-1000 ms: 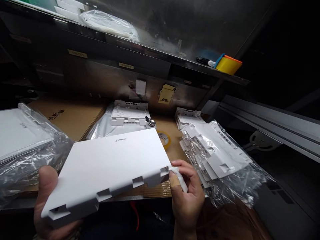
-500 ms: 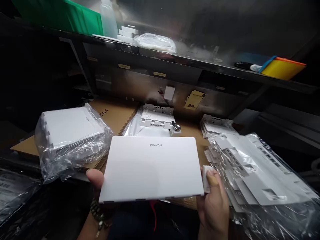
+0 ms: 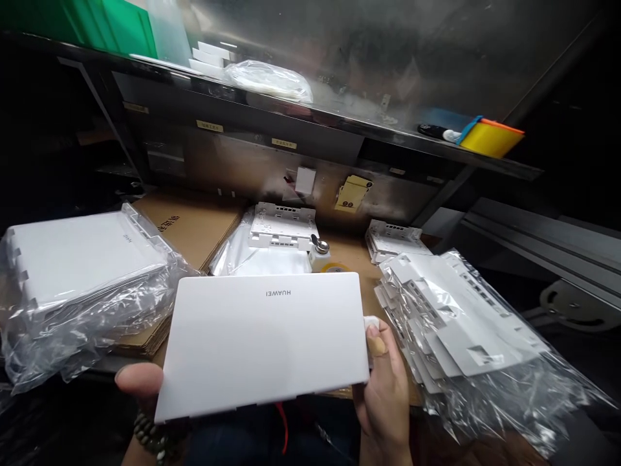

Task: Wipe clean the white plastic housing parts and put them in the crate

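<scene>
since half a second back, little change in the grip — white cover panel [image 3: 264, 343] held flat as before, logo side up, view shifted a touch so the bagged stacks sit further left.

left hand [image 3: 140, 382] under the panel's near-left corner, thumb showing at the edge, fingers hidden beneath; closed on the panel. beaded bracelet [image 3: 151, 435] at that wrist.

right hand [image 3: 385, 395] at the panel's right edge, thumb up against it, pinching a small white wipe pad [image 3: 370, 321] at the far-right side of the panel; closed on pad and edge together, though how firmly the panel itself is gripped cannot be told.

panel hovers above the near edge of the bench, clear of the cardboard sheet [image 3: 194, 223], between two bagged lots.

around it:
- left: bagged stack of white covers [image 3: 72, 259], logo faces up, plastic rumpled.
- right: bagged stack of ribbed inner panels [image 3: 451, 317], undersides up, fanned out.
- behind: two small loose stacks of inner panels [image 3: 284, 226] and [image 3: 395, 236], small metal-topped bottle [image 3: 320, 249] just beyond the held panel's far edge.
- shelf above: yellow tray [image 3: 491, 137], clear bag [image 3: 269, 81].

judgement on progress — one panel in hand being wiped or checked, top face looks clean and unmarked; plenty bagged on both sides, so the lot looks mid-run, with much left to handle.
</scene>
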A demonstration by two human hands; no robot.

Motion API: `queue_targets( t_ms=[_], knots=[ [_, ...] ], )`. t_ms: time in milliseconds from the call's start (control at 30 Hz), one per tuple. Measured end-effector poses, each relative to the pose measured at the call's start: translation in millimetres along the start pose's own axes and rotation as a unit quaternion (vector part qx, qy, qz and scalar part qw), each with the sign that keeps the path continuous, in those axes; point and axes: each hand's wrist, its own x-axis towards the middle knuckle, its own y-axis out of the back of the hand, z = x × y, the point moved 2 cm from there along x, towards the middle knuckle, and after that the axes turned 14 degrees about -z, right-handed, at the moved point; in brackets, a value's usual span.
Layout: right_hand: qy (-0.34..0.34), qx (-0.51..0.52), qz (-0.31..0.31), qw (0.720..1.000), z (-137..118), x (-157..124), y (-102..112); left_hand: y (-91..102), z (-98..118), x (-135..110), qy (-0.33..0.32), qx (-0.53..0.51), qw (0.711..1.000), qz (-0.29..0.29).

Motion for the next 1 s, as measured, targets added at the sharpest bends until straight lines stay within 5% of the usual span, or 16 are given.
queue_targets(
  t_ms=[100,200,267,367,467,600,1000],
  knots=[
    [0.038,-0.029,-0.031,0.998,4,2,9,20.0,19,-4,0.118,0.155,0.98,0.046],
    [0.078,-0.066,-0.079,0.992,9,6,21,28.2,29,-1,0.275,0.267,0.918,0.1],
    [0.109,-0.109,-0.078,0.985,9,10,27,24.2,32,3,0.247,0.356,0.892,0.127],
    [0.169,-0.181,-0.016,0.969,1,12,29,8.5,32,6,0.107,0.505,0.849,0.116],
    [0.185,-0.171,0.024,0.967,-7,11,25,-6.8,30,6,0.064,0.571,0.817,0.045],
    [0.132,-0.081,-0.021,0.988,-6,9,18,-18.1,31,9,0.045,0.605,0.794,-0.045],
    [0.13,-0.054,-0.014,0.99,-2,7,15,-25.8,32,6,0.048,0.578,0.814,-0.019]
  ],
)
